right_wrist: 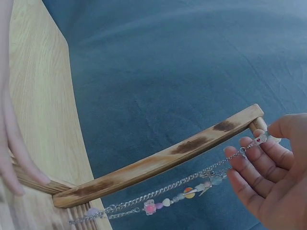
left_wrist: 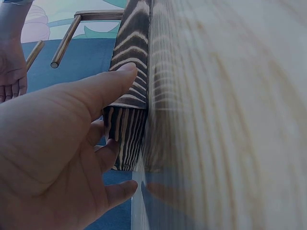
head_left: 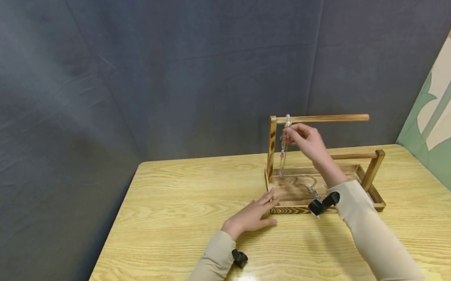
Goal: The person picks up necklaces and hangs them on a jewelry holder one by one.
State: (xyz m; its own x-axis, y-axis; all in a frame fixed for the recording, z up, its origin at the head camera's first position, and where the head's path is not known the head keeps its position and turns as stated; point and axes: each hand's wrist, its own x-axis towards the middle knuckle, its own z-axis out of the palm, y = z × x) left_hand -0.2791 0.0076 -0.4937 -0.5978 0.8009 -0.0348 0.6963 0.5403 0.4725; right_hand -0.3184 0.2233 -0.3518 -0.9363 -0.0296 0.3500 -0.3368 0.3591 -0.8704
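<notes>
We note the right hand [head_left: 310, 144] right of frame centre, fingers pinching a beaded chain [right_wrist: 149, 207]; the left hand [head_left: 253, 215], fingers spread, touches the wooden jewellery stand [head_left: 290, 210].

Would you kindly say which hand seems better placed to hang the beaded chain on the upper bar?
Probably the right hand: it pinches the beaded chain at the upper bar, whereas the left hand sits lower, touching the near left corner of the tray.
</notes>
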